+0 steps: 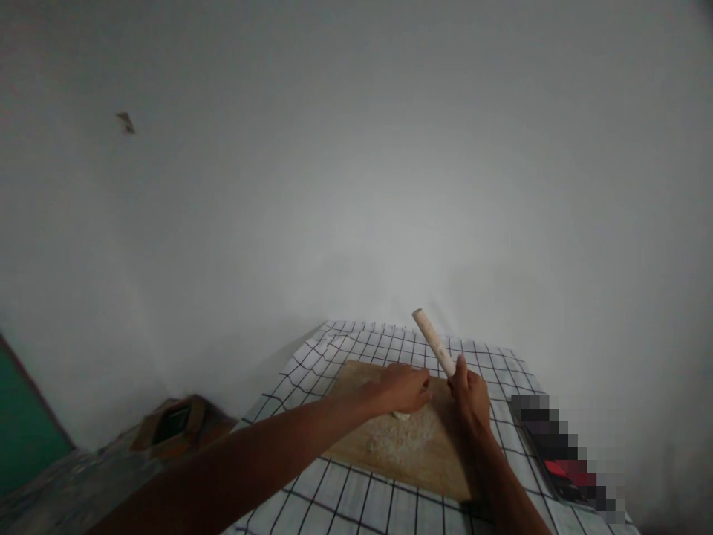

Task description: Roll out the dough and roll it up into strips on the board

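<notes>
My right hand (471,394) is wrapped round a pale wooden rolling pin (433,343), held tilted up off the board with its free end pointing to the far left. My left hand (405,388) is low over the wooden board (356,379), its fingers curled down. A small pale piece of dough (399,416) peeks out beneath it, mostly covered by the hand. White flour (398,442) is scattered over the near middle of the board.
A white tablecloth with dark grid lines (356,490) covers the table, which stands against a plain wall (356,186). A dark, partly blurred-out object (549,446) lies at the right edge. An open cardboard box (175,425) sits on the floor at left.
</notes>
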Demonstrator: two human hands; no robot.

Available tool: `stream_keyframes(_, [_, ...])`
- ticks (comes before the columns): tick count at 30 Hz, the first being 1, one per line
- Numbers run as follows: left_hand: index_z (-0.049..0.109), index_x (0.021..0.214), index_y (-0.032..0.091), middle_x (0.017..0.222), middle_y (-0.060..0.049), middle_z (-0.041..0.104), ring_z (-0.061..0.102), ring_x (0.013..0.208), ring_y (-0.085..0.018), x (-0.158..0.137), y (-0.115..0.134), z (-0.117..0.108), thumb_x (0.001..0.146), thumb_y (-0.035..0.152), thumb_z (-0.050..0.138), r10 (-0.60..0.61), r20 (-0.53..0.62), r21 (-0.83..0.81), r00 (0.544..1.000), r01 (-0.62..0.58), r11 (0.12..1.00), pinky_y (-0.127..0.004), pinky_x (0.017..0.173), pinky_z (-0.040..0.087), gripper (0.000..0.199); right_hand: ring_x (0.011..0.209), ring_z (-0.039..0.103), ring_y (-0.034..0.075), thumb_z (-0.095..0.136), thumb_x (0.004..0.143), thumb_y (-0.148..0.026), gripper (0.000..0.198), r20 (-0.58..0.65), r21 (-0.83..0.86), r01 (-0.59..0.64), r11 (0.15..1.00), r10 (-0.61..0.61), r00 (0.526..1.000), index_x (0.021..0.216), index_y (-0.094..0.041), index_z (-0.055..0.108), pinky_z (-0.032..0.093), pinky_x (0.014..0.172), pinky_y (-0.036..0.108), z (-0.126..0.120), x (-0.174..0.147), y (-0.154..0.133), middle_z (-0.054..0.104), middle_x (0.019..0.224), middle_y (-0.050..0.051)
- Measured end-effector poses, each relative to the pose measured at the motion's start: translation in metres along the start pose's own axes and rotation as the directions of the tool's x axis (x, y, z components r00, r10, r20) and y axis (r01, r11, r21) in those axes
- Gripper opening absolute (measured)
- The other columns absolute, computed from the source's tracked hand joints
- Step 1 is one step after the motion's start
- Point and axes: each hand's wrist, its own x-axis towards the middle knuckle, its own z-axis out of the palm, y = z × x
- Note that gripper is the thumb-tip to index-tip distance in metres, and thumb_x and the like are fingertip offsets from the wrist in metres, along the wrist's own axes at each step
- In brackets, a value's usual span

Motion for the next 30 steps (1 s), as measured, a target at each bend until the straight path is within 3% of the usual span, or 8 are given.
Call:
stream_keyframes(4, [0.068, 0.124, 0.027, 0.097, -0.006, 0.076, 0.073, 0.093, -0.030, -0.012, 0.001, -0.006, 0.101, 0.045, 0.056, 0.030, 0.003, 0.164, 1.000, -0.030, 0.986, -0.042, 0.085, 0.053, 0.032, 0.058, 0.061, 0.025, 0.017, 0.102, -0.077, 0.081, 0.001, -0.035, -0.030, 0.999, 0.030, 1.000, 0.061, -0.024, 0.062, 0.034, 0.056, 0.034, 0.001, 0.000, 0.000, 0.071, 0.064, 0.011])
stream_keyframes(10, [0.068, 0.115, 0.025, 0.089, -0.004, 0.075, 0.071, 0.090, -0.025, -0.002, -0.008, -0.009, 0.104, 0.044, 0.052, -0.002, -0.019, 0.136, 1.000, 0.004, 0.991, -0.039, 0.084, 0.054, 0.028, 0.058, 0.059, 0.024, 0.018, 0.101, -0.078, 0.080, 0.022, -0.017, -0.089, 0.996, 0.090, 0.996, 0.062, -0.023, 0.061, 0.033, 0.056, 0.033, -0.001, -0.002, -0.007, 0.069, 0.062, 0.011])
stream_keyframes(14, [0.069, 0.116, 0.022, 0.114, -0.010, 0.074, 0.066, 0.114, -0.026, 0.010, -0.021, 0.007, 0.103, 0.034, 0.055, 0.112, -0.070, 0.110, 0.991, -0.104, 0.989, -0.043, 0.100, 0.052, 0.023, 0.056, 0.057, 0.024, 0.022, 0.100, -0.078, 0.077, 0.024, -0.003, -0.111, 0.994, 0.111, 0.994, 0.059, -0.024, 0.058, 0.031, 0.053, 0.033, -0.002, -0.002, -0.010, 0.066, 0.059, 0.011])
stream_keyframes(17, [0.065, 0.126, 0.022, 0.129, -0.011, 0.070, 0.060, 0.128, -0.029, 0.008, -0.029, 0.017, 0.102, 0.034, 0.057, 0.112, -0.141, 0.084, 0.984, -0.101, 0.991, -0.051, 0.110, 0.049, 0.028, 0.052, 0.053, 0.021, 0.025, 0.100, -0.079, 0.074, 0.047, -0.007, -0.138, 0.990, 0.138, 0.989, 0.057, -0.025, 0.053, 0.030, 0.052, 0.034, -0.001, -0.003, -0.009, 0.062, 0.055, 0.008])
stream_keyframes(21, [0.058, 0.138, 0.029, 0.143, -0.008, 0.065, 0.045, 0.149, -0.032, -0.010, -0.027, 0.025, 0.107, 0.037, 0.045, 0.020, -0.275, 0.037, 0.961, -0.011, 0.999, -0.066, 0.126, 0.031, 0.035, 0.050, 0.050, 0.019, 0.026, 0.100, -0.080, 0.074, 0.090, -0.012, -0.155, 0.988, 0.155, 0.984, 0.057, -0.025, 0.050, 0.030, 0.051, 0.033, 0.003, -0.006, -0.006, 0.059, 0.053, 0.006])
stream_keyframes(26, [0.056, 0.145, 0.027, 0.152, -0.013, 0.059, 0.033, 0.157, -0.037, -0.011, -0.022, 0.036, 0.107, 0.039, 0.043, 0.054, -0.365, 0.012, 0.929, -0.053, 0.999, -0.075, 0.130, 0.008, 0.042, 0.051, 0.049, 0.018, 0.027, 0.099, -0.083, 0.077, 0.043, 0.006, -0.133, 0.991, 0.133, 0.990, 0.059, -0.023, 0.054, 0.030, 0.050, 0.032, 0.004, 0.000, -0.005, 0.059, 0.053, 0.006])
stream_keyframes(28, [0.060, 0.141, 0.025, 0.145, -0.015, 0.065, 0.041, 0.153, -0.039, -0.004, -0.027, 0.037, 0.104, 0.040, 0.050, 0.019, -0.368, -0.085, 0.930, -0.054, 0.995, -0.072, 0.129, 0.018, 0.042, 0.051, 0.049, 0.018, 0.027, 0.097, -0.085, 0.079, 0.017, 0.006, -0.111, 0.994, 0.111, 0.994, 0.058, -0.023, 0.054, 0.031, 0.051, 0.032, 0.000, 0.003, -0.005, 0.058, 0.052, 0.006])
stream_keyframes(30, [0.065, 0.131, 0.022, 0.133, -0.016, 0.071, 0.056, 0.139, -0.037, 0.001, -0.036, 0.031, 0.099, 0.043, 0.057, -0.060, -0.334, -0.283, 0.941, -0.039, 0.958, -0.061, 0.121, 0.040, 0.039, 0.052, 0.053, 0.019, 0.025, 0.097, -0.086, 0.081, -0.030, 0.012, -0.111, 0.994, 0.111, 0.993, 0.059, -0.022, 0.056, 0.034, 0.052, 0.032, -0.009, 0.005, -0.007, 0.060, 0.053, 0.006])
